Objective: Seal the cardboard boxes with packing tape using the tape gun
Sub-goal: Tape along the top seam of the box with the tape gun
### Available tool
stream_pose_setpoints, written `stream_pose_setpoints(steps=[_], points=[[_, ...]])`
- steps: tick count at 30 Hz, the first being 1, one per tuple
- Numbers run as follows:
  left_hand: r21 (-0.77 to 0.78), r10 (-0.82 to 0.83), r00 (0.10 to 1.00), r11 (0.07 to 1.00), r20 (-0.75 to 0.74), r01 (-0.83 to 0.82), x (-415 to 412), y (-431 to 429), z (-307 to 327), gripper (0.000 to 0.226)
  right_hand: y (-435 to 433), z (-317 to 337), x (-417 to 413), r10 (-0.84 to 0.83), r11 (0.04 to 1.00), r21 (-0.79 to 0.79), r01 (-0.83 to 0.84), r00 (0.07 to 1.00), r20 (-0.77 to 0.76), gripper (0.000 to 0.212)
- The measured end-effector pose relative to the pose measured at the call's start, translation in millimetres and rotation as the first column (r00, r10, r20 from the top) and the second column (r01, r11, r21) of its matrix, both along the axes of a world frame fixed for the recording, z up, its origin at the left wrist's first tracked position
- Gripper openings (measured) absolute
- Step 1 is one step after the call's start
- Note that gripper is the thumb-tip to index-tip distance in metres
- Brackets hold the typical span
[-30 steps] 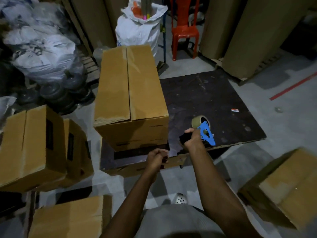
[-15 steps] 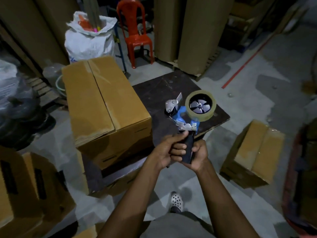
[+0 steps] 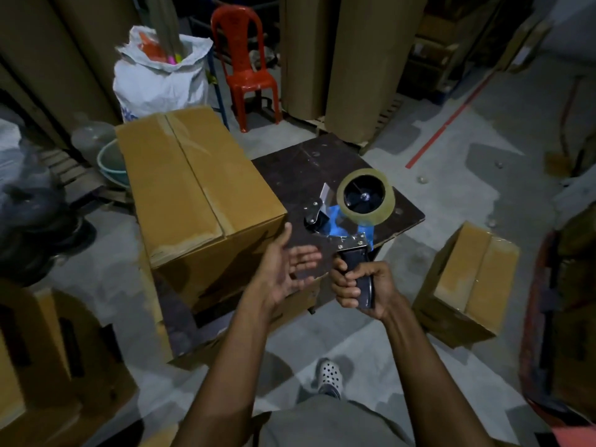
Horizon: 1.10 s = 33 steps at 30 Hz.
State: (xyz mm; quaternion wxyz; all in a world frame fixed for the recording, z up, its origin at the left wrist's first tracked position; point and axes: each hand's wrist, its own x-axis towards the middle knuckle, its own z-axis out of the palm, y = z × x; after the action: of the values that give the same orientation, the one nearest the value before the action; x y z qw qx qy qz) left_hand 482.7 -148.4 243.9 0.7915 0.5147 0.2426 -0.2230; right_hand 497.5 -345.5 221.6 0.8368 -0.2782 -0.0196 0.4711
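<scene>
The right grip [image 3: 359, 285] curls round the handle of the tape gun [image 3: 350, 227], roll uppermost, over the dark bench [image 3: 322, 162]. The left grip [image 3: 283, 269] lies open, palm up, thumb near a corner of the taped box [image 3: 200, 195] on that bench.

Warehouse: stacked cardboard boxes [image 3: 200, 195], pallets [image 3: 383, 117].

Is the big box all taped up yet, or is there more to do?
The big box already looks taped along its top seam. The right hand grips the tape gun; the left hand is open beside the box. The smaller floor box may need tape; I cannot tell.
</scene>
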Motion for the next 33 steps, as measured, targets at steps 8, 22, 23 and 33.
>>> stream_pose_setpoints(steps=[8, 22, 23, 33], points=[[-0.428, 0.127, 0.989, 0.891, -0.080, -0.149, 3, 17, 19, 0.054, 7, 4, 7, 0.172, 0.984, 0.035, -0.175, 0.982, 0.079, 0.023], [-0.392, 0.169, 0.985, 0.906, -0.018, -0.162, -1, 46, 40, 0.034, -3, 27, 26, 0.363, 0.911, -0.325, -0.254, 0.868, 0.339, 0.015], [-0.370, 0.157, 0.987, 0.916, -0.030, -0.157, 0, 49, 38, 0.040, -3, 30, 25, 0.403, 0.875, -0.428, -0.224, 0.827, 0.391, 0.013], [-0.150, 0.162, 0.984, 0.977, 0.072, -0.150, -6, 68, 47, 0.023, 30, 20, 14, 0.282, 0.677, -0.680, 0.281, 0.755, 0.592, 0.045]])
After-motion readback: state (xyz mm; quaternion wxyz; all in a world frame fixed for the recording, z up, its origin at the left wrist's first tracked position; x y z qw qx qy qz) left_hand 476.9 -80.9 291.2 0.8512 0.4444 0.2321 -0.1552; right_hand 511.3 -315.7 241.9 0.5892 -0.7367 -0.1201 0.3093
